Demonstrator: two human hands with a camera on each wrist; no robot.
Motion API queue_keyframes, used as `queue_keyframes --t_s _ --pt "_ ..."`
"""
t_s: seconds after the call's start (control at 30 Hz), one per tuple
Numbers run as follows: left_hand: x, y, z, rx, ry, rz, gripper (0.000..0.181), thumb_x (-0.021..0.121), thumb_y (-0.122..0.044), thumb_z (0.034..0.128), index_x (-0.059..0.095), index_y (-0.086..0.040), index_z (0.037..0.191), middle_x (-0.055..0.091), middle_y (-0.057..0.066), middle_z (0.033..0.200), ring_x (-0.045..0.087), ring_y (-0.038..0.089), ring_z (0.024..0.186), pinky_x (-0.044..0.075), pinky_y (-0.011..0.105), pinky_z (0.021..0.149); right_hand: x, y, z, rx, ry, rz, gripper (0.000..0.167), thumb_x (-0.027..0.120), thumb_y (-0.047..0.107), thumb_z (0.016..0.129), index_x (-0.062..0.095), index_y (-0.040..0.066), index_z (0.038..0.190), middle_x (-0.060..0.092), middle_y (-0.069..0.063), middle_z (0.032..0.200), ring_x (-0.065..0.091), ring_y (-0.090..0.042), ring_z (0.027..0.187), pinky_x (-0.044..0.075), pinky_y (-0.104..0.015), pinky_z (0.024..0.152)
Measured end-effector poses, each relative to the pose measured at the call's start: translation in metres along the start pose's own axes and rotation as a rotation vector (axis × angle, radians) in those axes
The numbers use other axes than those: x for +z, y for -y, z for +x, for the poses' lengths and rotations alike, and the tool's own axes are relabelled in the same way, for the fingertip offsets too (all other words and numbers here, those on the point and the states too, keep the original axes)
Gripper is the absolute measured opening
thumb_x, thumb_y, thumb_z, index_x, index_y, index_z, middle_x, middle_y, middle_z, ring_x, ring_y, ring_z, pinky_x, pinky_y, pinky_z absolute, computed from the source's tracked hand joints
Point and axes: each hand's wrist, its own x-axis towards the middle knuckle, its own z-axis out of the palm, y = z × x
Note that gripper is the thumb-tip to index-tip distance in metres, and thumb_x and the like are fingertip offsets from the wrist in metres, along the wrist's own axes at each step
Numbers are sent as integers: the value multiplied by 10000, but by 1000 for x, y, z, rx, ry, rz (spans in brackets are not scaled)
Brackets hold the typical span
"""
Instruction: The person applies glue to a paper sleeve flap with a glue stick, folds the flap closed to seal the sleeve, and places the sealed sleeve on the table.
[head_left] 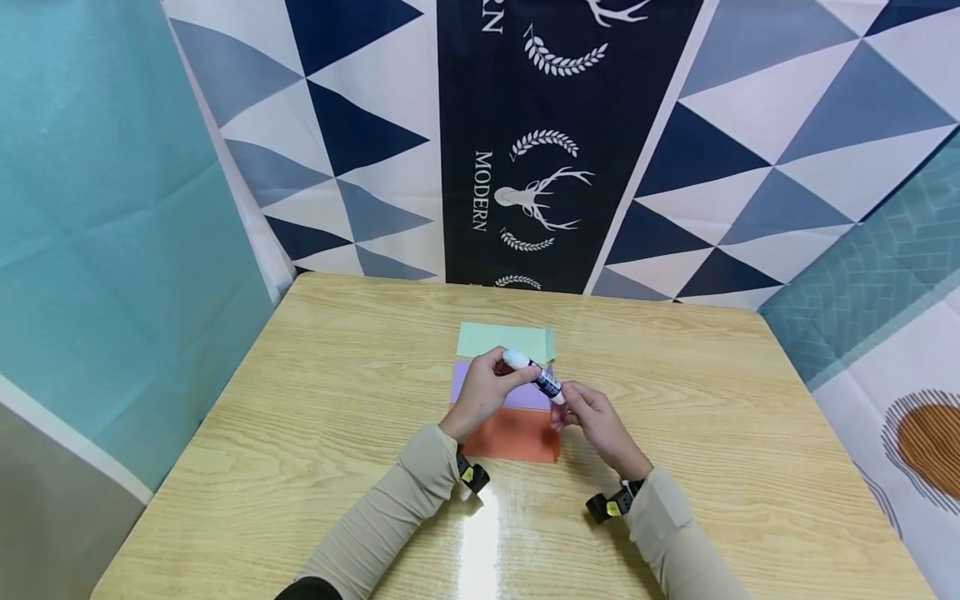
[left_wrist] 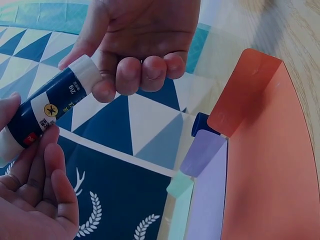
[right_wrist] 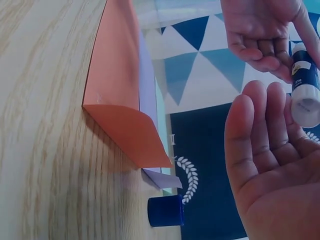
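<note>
One glue stick (head_left: pixel 547 384) is raised near the purple paper (head_left: pixel 525 399), its long axis slanting from far left to near right. The left hand (head_left: pixel 483 389) grips the far end; the right hand (head_left: pixel 595 417) pinches the near end, neither being closer.

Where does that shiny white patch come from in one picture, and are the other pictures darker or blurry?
Head view: a bright streak lies on the table at the bottom, probably reflected light; the label on the glue stick is too small to read. Left wrist view: dimmer, though "21g" is legible. Right wrist view: also dim, with the label's print mostly unreadable.
</note>
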Motion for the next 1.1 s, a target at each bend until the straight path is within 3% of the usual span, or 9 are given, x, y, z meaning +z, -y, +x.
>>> queue_keyframes --t_s 0.2,0.5,0.83,1.1 --pt "0 1 0 11 -7 3 255 751 -264 859 637 -45 922 659 17 836 582 76 769 469 220 712 0 0 -1 3 -15 1 484 408 253 1057 487 -225 1074 648 31 776 632 -70 684 565 -249 659" --pt "0 -1 0 -4 -28 -4 255 756 -241 857 637 -29 935 624 -22 811 533 77 738 427 223 673 -1 -2 -1 22 -60 -53 341 530 221 1013 568 -66 1195 674 11 833 636 -89 707 568 -258 665" --pt "0 -1 -1 -14 -18 1 273 745 -277 867 638 -45 961 681 72 918 595 76 810 470 227 738 0 -2 0 -16 -75 -49 351 591 152 977 558 -110 1208 684 30 842 622 -74 704 551 -235 644" --pt "1 -3 -2 -29 -21 -2 275 749 -281 863 637 -45 950 673 47 891 585 77 798 455 229 722 -1 -2 -2 -21 -94 -56 344 586 160 980 571 -110 1192 672 -50 829 619 -95 698 551 -245 636"
